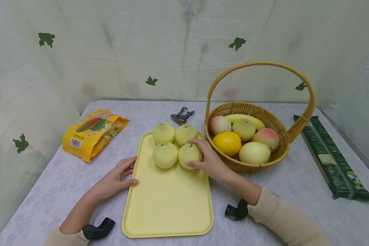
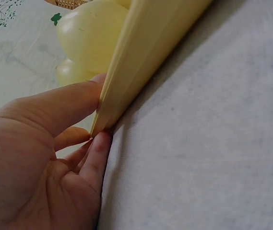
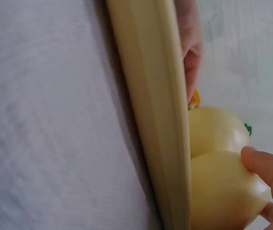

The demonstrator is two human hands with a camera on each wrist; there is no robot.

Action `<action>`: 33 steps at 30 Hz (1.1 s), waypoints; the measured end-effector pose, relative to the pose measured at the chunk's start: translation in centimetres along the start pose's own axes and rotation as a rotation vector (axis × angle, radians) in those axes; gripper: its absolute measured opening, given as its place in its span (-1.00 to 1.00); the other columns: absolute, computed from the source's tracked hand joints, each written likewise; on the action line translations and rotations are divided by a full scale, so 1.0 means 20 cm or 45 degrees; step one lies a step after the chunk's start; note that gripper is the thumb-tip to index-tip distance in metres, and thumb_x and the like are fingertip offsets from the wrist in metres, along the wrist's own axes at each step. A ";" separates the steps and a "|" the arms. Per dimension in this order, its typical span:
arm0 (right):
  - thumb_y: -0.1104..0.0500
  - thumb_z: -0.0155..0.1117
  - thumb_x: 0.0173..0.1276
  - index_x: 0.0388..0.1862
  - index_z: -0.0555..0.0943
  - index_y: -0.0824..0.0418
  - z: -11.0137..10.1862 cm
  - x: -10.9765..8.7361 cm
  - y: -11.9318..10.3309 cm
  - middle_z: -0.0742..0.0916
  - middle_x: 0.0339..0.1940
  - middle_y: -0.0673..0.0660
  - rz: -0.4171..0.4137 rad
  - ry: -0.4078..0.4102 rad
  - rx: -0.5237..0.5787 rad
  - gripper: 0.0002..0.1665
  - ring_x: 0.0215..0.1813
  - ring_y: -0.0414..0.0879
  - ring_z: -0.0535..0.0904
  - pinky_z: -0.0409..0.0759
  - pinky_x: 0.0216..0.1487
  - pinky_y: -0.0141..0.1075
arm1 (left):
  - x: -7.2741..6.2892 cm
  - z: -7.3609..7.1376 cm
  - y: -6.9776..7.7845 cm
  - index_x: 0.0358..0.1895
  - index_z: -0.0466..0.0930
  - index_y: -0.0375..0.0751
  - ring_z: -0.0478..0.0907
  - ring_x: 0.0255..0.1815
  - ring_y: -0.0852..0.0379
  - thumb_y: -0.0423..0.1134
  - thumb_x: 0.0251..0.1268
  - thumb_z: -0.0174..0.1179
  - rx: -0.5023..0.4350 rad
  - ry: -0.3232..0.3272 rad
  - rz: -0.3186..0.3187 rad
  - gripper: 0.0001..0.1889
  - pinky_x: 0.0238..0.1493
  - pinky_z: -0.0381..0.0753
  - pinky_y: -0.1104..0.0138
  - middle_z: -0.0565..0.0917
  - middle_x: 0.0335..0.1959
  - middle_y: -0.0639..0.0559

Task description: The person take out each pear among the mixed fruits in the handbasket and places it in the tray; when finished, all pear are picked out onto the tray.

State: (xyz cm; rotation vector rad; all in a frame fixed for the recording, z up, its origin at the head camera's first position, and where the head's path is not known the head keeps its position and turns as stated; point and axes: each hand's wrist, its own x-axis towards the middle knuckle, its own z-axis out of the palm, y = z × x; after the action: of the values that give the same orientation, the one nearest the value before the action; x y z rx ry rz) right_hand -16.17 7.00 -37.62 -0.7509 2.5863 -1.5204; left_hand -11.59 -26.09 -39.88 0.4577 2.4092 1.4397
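A yellow tray [image 1: 169, 205] lies on the table with several round yellow-green pears grouped at its far end. At the tray's left edge, my left hand [image 1: 122, 174] holds the rim, thumb on top and fingers along the outer side, as the left wrist view shows. My right hand [image 1: 212, 160] grips the front right pear [image 1: 188, 155], which has a short dark stem. Its thumb lies on the near side and the fingers reach over the far side. Beside it sits the front left pear [image 1: 165, 155]; two more pears [image 1: 163, 132] stand behind.
A wicker basket [image 1: 287, 136] with a tall handle stands right of the tray, holding a banana, peaches and other fruit. A yellow snack bag [image 1: 92, 133] lies at the left. Behind the tray is a small black wrapped packet [image 1: 182, 115]; a long green package [image 1: 332, 160] lies far right.
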 end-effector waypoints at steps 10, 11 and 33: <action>0.01 0.36 0.08 0.32 0.17 0.16 -0.09 -0.10 -0.12 0.28 0.30 0.09 -0.091 -0.015 -0.052 -0.12 0.33 -0.09 0.10 0.14 0.28 -0.12 | 0.00 0.00 0.01 0.38 -0.06 -0.25 0.15 0.19 -0.04 -0.17 0.13 0.23 -0.013 0.006 -0.018 -0.17 0.06 0.21 0.68 0.07 0.26 -0.16; 0.02 0.37 0.08 0.32 0.17 0.16 -0.12 -0.11 -0.13 0.28 0.30 0.07 -0.109 -0.004 -0.043 -0.12 0.32 -0.10 0.11 0.15 0.28 -0.13 | 0.00 0.00 0.01 0.38 -0.06 -0.25 0.16 0.19 -0.04 -0.17 0.13 0.24 -0.009 0.008 -0.017 -0.17 0.06 0.21 0.68 0.08 0.26 -0.16; 0.52 0.26 0.06 0.19 0.32 0.37 -0.64 -0.11 0.03 0.44 0.14 0.22 -0.341 0.500 0.221 -0.33 0.21 -0.03 0.29 0.22 0.24 -0.25 | 0.00 0.00 0.01 0.39 -0.07 -0.25 0.16 0.22 -0.06 -0.16 0.14 0.23 -0.010 0.002 -0.017 -0.18 0.07 0.20 0.68 0.06 0.28 -0.17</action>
State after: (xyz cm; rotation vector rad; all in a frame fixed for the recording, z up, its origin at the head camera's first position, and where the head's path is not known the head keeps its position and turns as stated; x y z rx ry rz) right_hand -18.08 18.45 -31.96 -0.8859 2.6416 -2.1346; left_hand -11.60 -26.01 -39.81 0.4383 2.4025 1.4443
